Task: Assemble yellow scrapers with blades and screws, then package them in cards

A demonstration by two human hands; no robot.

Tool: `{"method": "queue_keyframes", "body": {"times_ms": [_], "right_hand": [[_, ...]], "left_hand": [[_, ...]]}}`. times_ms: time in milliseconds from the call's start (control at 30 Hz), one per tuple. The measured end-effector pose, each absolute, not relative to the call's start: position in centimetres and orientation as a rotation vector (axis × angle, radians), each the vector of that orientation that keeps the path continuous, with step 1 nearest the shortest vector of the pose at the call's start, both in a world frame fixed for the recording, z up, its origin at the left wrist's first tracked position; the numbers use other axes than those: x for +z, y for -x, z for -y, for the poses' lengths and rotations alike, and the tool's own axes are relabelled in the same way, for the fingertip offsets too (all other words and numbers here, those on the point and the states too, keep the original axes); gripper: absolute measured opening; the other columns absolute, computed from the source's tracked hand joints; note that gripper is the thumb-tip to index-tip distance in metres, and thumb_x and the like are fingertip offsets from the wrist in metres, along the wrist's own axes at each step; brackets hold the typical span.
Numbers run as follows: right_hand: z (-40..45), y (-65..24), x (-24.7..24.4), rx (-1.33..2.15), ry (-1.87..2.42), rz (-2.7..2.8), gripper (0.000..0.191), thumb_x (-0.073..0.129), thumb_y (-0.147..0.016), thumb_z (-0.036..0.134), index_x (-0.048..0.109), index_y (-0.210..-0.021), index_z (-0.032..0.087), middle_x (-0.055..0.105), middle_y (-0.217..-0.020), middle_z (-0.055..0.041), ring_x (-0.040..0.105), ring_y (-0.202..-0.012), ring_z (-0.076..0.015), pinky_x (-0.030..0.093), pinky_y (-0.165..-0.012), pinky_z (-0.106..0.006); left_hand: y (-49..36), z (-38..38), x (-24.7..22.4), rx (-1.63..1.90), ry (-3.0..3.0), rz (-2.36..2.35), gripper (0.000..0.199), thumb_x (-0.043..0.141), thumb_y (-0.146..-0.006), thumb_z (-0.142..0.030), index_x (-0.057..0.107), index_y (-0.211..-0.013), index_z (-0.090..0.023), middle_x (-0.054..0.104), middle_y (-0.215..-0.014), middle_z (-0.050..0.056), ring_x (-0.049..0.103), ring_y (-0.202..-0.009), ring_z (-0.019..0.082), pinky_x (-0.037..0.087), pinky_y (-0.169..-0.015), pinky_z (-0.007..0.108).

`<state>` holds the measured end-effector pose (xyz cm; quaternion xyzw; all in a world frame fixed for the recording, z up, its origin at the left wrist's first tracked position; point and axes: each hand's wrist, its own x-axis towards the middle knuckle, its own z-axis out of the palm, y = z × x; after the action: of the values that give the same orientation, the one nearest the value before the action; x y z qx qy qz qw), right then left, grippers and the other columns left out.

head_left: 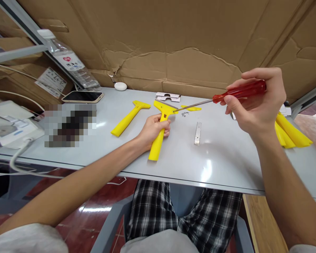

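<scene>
My left hand point(157, 130) is wrapped round the handle of a yellow scraper point(156, 149), whose wide head with a metal edge points away from me. In my right hand point(260, 102) is a screwdriver point(239, 92) with a red see-through handle. Its shaft slants down to the left, and the tip meets the right side of the scraper's head. Small dark screws point(184, 114) lie just right of that head, beside a loose yellow piece point(191, 108). A flat metal strip point(198, 133) rests nearer to me on the table.
Another yellow scraper handle point(126, 119) lies to the left, and several yellow handles point(292, 133) are at the right. A phone point(83, 96), a plastic bottle point(71, 61), a white oval object point(120, 86) and white-and-dark card pieces point(168, 97) stand along the back by a cardboard wall point(186, 42).
</scene>
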<state>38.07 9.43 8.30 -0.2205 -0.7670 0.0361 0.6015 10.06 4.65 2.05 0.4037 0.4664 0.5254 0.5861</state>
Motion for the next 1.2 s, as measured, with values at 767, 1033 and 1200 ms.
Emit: {"method": "queue_keyframes", "body": {"times_ms": [767, 1033, 1200], "right_hand": [[-9.1, -38.1, 8.8, 0.003, 0.514, 1.763, 0.038, 0.085, -0.09, 0.04, 0.065, -0.121, 0.033, 0.067, -0.088, 0.0058, 0.076, -0.076, -0.0155, 0.062, -0.052, -0.025], [-8.3, -38.1, 8.8, 0.164, 0.598, 1.781, 0.05, 0.084, -0.088, 0.056, 0.059, -0.13, 0.044, 0.07, -0.112, 0.002, 0.077, -0.104, -0.0262, 0.072, -0.068, -0.041], [-8.4, -38.1, 8.7, 0.141, 0.616, 1.751, 0.04, 0.085, -0.089, 0.05, 0.063, -0.121, 0.037, 0.071, -0.095, 0.0034, 0.079, -0.086, -0.0221, 0.068, -0.062, -0.037]], "left_hand": [[-10.1, -4.6, 2.0, 1.218, -0.955, -1.095, 0.026, 0.075, -0.055, -0.012, 0.055, -0.07, -0.018, 0.054, -0.064, -0.002, 0.044, -0.05, 0.007, 0.034, -0.047, 0.022], [-10.1, -4.6, 2.1, 1.211, -0.958, -1.096, 0.025, 0.075, -0.056, -0.013, 0.055, -0.071, -0.017, 0.053, -0.061, -0.003, 0.045, -0.049, 0.007, 0.033, -0.047, 0.022], [-10.1, -4.6, 2.3, 1.208, -0.949, -1.11, 0.025, 0.074, -0.055, -0.012, 0.055, -0.072, -0.017, 0.053, -0.061, -0.003, 0.045, -0.049, 0.007, 0.033, -0.047, 0.022]]}}
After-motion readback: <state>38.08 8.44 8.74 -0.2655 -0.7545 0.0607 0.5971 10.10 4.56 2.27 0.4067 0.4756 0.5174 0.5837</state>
